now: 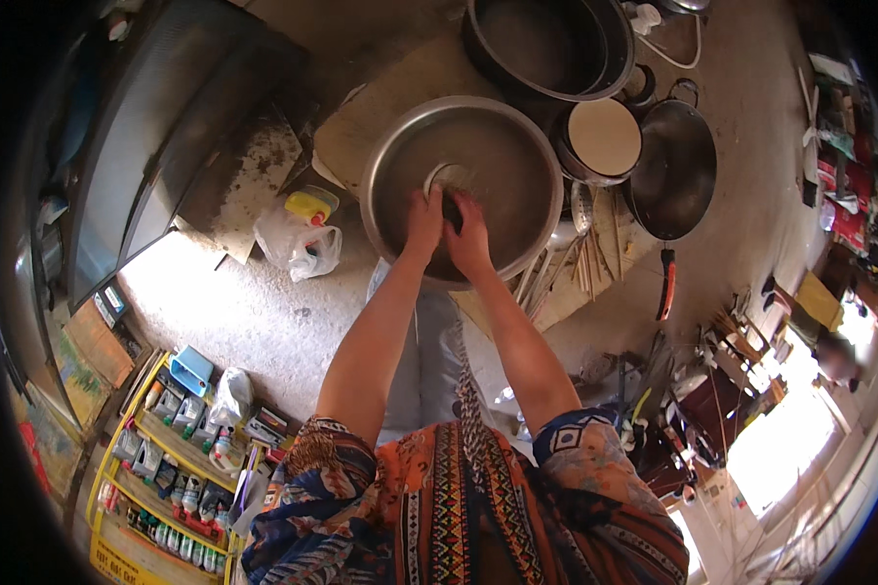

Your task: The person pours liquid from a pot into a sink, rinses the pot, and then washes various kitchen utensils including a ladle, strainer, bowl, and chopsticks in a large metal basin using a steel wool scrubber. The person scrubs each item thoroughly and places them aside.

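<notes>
Both my hands are down inside a wide metal basin [539,219] that looks to hold water. Between their fingertips is a small round thing with a pale rim [446,175], perhaps a cup or small bowl; its kind is not clear. My left hand [425,222] has its fingers closed at the rim's near left side. Close beside it, my right hand [470,232] curls its fingers toward the same thing from the right. A dark gap shows between the two hands. The fingertips are partly hidden.
A large dark pot [615,83] stands beyond the basin. To its right are a pot with a pale round top [605,138] and a wok [675,175]. Sticks [590,265] lie beside the basin. Leftward are a plastic bag [302,252], a yellow bottle [312,205] and a yellow bottle rack [156,429].
</notes>
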The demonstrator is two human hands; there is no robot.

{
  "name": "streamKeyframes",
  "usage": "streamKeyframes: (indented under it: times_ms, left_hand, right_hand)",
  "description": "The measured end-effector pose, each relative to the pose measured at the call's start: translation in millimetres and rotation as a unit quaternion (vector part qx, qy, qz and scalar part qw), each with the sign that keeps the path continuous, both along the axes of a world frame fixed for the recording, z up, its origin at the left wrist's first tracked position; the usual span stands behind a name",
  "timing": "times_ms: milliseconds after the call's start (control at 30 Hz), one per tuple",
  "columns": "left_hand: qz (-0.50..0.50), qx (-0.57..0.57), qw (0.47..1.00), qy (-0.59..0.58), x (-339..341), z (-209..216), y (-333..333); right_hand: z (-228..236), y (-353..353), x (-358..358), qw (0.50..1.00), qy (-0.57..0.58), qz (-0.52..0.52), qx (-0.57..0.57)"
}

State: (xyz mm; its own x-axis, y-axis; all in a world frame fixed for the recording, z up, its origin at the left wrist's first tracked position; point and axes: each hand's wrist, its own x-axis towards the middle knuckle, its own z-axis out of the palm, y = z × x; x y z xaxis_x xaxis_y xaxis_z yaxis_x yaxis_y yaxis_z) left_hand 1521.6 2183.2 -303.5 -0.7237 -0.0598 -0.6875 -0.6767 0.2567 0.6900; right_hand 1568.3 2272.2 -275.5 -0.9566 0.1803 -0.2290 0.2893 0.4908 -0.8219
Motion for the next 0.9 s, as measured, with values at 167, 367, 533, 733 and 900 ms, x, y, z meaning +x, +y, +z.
streamKeyframes:
  times_ms: [167, 367, 533, 733, 900]
  left_hand:
    - [-0.084, 0.031, 0.994, -0.066, -22, 13, -1]
    - [-0.209, 0.019, 0.977, -0.047, -30, -12, -16]
    - [-0.105, 0.000, 0.994, 0.003, -13, 5, 4]
    - [-0.134, -0.063, 0.988, 0.043, -12, -4, -13]
    - [-0.035, -0.032, 0.997, 0.066, 11, -6, 10]
  right_hand:
    - [-23, -2, 13, 0.993, 0.018, 0.082, 0.081]
    - [-17, 23, -1, 0.947, -0.042, 0.193, 0.252]
    - [-17, 12, 5, 0.985, -0.021, 0.096, 0.143]
    - [24, 34, -17, 0.907, 0.097, 0.247, 0.327]
    - [-26, 14, -10, 0.977, -0.011, -0.113, 0.180]
